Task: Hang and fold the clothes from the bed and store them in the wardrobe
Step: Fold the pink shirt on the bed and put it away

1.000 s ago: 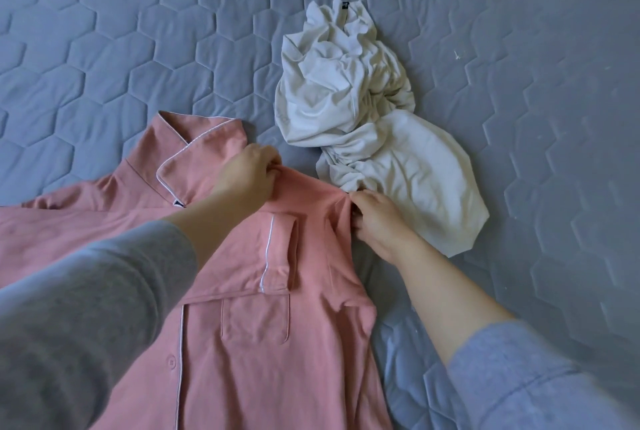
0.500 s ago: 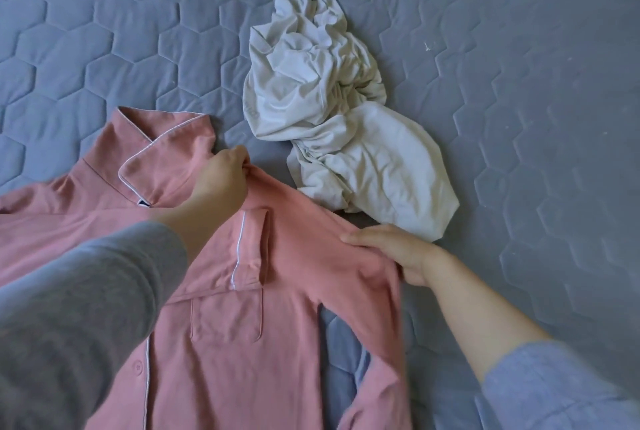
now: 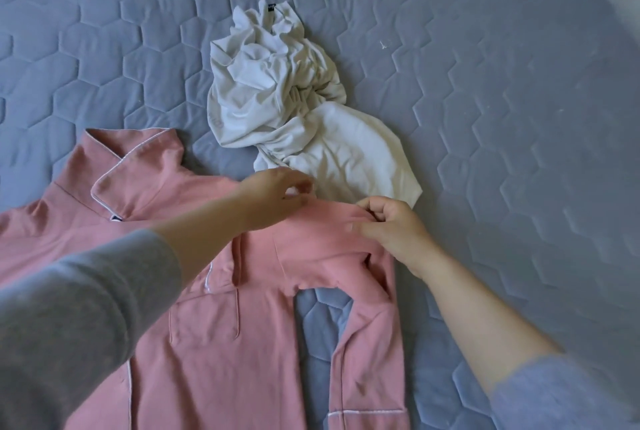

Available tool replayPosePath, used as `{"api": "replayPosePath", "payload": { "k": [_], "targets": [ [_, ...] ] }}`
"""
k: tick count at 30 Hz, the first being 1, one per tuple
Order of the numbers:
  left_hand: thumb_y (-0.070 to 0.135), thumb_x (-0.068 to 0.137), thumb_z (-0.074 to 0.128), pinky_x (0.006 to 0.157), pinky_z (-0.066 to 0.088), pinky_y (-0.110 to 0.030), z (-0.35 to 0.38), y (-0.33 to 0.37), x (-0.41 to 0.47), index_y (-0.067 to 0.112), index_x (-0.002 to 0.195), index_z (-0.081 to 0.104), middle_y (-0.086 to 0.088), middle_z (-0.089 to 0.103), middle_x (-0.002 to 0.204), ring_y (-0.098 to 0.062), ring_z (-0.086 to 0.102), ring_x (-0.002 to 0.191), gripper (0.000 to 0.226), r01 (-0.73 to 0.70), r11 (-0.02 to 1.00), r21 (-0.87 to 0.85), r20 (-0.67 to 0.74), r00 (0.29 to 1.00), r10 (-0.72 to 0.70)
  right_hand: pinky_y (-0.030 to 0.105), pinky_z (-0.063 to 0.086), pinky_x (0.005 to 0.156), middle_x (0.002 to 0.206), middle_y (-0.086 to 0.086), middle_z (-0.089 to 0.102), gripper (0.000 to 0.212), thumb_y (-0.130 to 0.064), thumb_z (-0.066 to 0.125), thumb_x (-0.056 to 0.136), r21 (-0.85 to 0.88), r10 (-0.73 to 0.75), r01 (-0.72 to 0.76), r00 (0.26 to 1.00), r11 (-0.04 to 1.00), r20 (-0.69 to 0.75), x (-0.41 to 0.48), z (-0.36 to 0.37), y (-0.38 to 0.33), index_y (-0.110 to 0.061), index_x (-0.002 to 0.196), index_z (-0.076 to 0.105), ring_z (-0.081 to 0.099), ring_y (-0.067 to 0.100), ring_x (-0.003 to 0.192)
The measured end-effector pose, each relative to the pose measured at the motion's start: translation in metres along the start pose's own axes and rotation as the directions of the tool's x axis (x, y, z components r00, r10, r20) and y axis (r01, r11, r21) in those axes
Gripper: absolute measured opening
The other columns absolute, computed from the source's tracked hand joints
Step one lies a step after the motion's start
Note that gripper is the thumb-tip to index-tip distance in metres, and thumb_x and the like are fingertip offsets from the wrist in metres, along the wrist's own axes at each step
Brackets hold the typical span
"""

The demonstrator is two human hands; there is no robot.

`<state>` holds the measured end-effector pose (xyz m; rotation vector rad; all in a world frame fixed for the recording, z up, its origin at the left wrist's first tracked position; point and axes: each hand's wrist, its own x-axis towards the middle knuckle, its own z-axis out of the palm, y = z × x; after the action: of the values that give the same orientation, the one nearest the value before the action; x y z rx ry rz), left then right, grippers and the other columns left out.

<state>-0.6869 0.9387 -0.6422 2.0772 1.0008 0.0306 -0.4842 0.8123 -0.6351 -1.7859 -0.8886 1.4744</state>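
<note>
Pink pyjama shirt (image 3: 221, 343) lies front-up at near left on the quilted bed cover (image 3: 519, 152). Its sleeve (image 3: 367, 343) is now folded down along the body's right side. The right hand (image 3: 391, 228), flat half a second ago, pinches the shoulder fold. The left hand (image 3: 277, 197) has moved right along the shoulder edge, thumb and forefinger narrowly apart; whether it holds cloth cannot be told. The crumpled white garment (image 3: 294, 111) lies just beyond.
</note>
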Motion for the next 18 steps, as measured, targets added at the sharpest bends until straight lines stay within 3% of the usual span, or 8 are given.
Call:
{"api": "replayPosePath", "payload": {
  "k": [2, 4, 6, 7, 10, 12, 15, 18],
  "targets": [
    [0.030, 0.092, 0.060, 0.049, 0.045, -0.014, 0.006, 0.008, 0.004, 0.022, 0.098, 0.068, 0.011, 0.062, 0.077, 0.004, 0.054, 0.049, 0.014, 0.068, 0.996, -0.050, 0.129, 0.990, -0.061, 0.025, 0.052, 0.061, 0.082, 0.002, 0.071, 0.012, -0.008, 0.077, 0.077, 0.046, 0.003, -0.002, 1.000, 0.999, -0.004, -0.005, -0.007, -0.001, -0.015, 0.086, 0.073, 0.064, 0.013, 0.071],
    [0.033, 0.090, 0.064, 0.053, 0.044, -0.022, 0.006, 0.015, 0.007, 0.014, 0.075, 0.062, 0.005, 0.053, 0.063, -0.008, 0.051, 0.051, 0.024, 0.097, 0.995, -0.007, 0.189, 0.977, -0.094, 0.018, 0.052, 0.066, 0.083, 0.000, 0.072, 0.012, -0.010, 0.078, 0.078, 0.064, 0.011, -0.011, 1.000, 0.998, -0.009, -0.011, -0.016, -0.003, -0.014, 0.089, 0.074, 0.065, 0.009, 0.075],
    [0.032, 0.086, 0.068, 0.059, 0.039, -0.029, 0.003, 0.022, 0.009, 0.011, 0.063, 0.052, 0.004, 0.046, 0.061, -0.013, 0.046, 0.060, 0.035, 0.099, 0.994, 0.043, 0.128, 0.986, -0.104, 0.019, 0.049, 0.072, 0.085, 0.001, 0.073, 0.016, -0.016, 0.079, 0.079, 0.051, 0.051, -0.051, 0.999, 0.997, 0.012, -0.017, -0.025, -0.003, -0.010, 0.094, 0.074, 0.064, 0.010, 0.077],
    [0.030, 0.086, 0.069, 0.060, 0.039, -0.031, 0.001, 0.024, 0.009, 0.009, 0.066, 0.055, 0.004, 0.047, 0.061, -0.014, 0.045, 0.060, 0.032, 0.105, 0.994, 0.036, 0.073, 0.992, -0.108, 0.021, 0.048, 0.070, 0.082, 0.002, 0.072, 0.020, -0.020, 0.079, 0.079, 0.032, 0.084, -0.085, 0.996, 0.996, 0.040, -0.021, -0.029, -0.002, -0.008, 0.094, 0.075, 0.062, 0.010, 0.074],
    [0.024, 0.087, 0.067, 0.065, 0.047, -0.039, -0.003, 0.030, 0.010, 0.001, 0.081, 0.064, -0.001, 0.055, 0.063, -0.014, 0.047, 0.057, 0.024, 0.154, 0.988, 0.033, -0.028, 0.988, -0.153, 0.020, 0.037, 0.051, 0.067, 0.004, 0.060, 0.015, -0.025, 0.078, 0.080, -0.045, 0.229, -0.225, 0.955, 0.973, 0.186, -0.034, -0.037, 0.005, -0.011, 0.078, 0.074, 0.046, 0.010, 0.052],
    [0.022, 0.088, 0.066, 0.067, 0.047, -0.040, -0.002, 0.033, 0.012, 0.000, 0.082, 0.062, -0.004, 0.057, 0.068, -0.020, 0.050, 0.062, 0.023, 0.191, 0.980, 0.056, -0.055, 0.981, -0.188, 0.022, 0.045, 0.062, 0.077, 0.009, 0.063, 0.014, -0.025, 0.074, 0.084, 0.042, 0.262, -0.280, 0.935, 0.959, 0.238, -0.040, -0.042, 0.012, -0.013, 0.079, 0.071, 0.056, 0.014, 0.063],
    [0.022, 0.090, 0.063, 0.062, 0.037, -0.032, 0.010, 0.042, 0.016, 0.009, 0.074, 0.055, 0.000, 0.051, 0.071, -0.022, 0.050, 0.073, 0.023, 0.187, 0.972, 0.144, -0.041, 0.982, -0.183, 0.029, 0.049, 0.077, 0.091, 0.009, 0.070, 0.018, -0.025, 0.060, 0.095, 0.270, 0.264, -0.294, 0.954, 0.917, 0.144, -0.046, -0.051, 0.024, -0.011, 0.092, 0.070, 0.064, 0.018, 0.082],
    [0.018, 0.090, 0.062, 0.064, 0.033, -0.030, 0.025, 0.050, 0.021, 0.010, 0.071, 0.051, -0.008, 0.053, 0.082, -0.025, 0.049, 0.079, 0.024, 0.208, 0.961, 0.183, -0.104, 0.976, -0.192, 0.033, 0.049, 0.082, 0.101, 0.014, 0.074, 0.030, -0.032, 0.057, 0.096, 0.206, 0.258, -0.248, 0.966, 0.947, -0.025, -0.049, -0.058, 0.029, -0.006, 0.101, 0.073, 0.066, 0.019, 0.087]
  ]
}}
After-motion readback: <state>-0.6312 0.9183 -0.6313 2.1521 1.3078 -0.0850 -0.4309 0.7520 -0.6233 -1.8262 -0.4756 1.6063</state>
